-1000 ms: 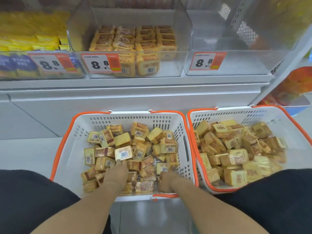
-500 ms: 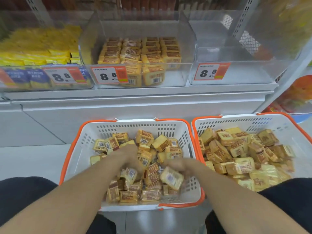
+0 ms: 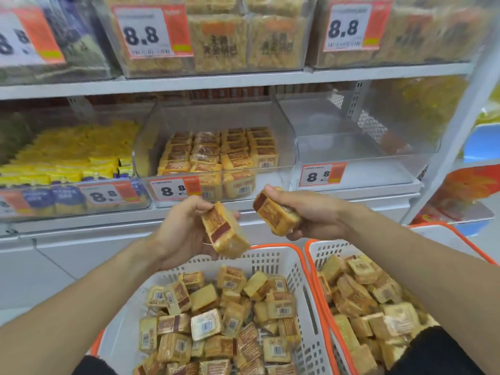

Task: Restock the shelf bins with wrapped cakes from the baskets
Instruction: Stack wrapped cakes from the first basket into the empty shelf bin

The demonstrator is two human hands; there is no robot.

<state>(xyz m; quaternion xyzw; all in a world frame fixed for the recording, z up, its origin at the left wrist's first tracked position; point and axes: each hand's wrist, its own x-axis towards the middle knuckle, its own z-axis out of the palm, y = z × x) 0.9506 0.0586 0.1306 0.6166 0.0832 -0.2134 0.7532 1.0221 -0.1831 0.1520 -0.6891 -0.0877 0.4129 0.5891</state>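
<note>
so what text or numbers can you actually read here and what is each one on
"8.8": upper shelf price tag, middle
"8.8": upper shelf price tag, right
"8.8": price tag on yellow-pack bin
"8.8": price tag on cake bin
"8.8": price tag on empty bin
Small print on tags, barcodes and cake wrappers: too blurred to read.

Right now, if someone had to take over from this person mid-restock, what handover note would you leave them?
Left hand: grips one wrapped cake, raised above the left basket.
Right hand: grips a second cake, level with the shelf edge.
Middle bin: partly filled with neat rows of the same cakes, room on top.
Right bin: holds no cakes.
Both the left basket and the right basket hold many loose cakes.
Left to do: place these two, then keep emptying the baskets into the bins.
</note>
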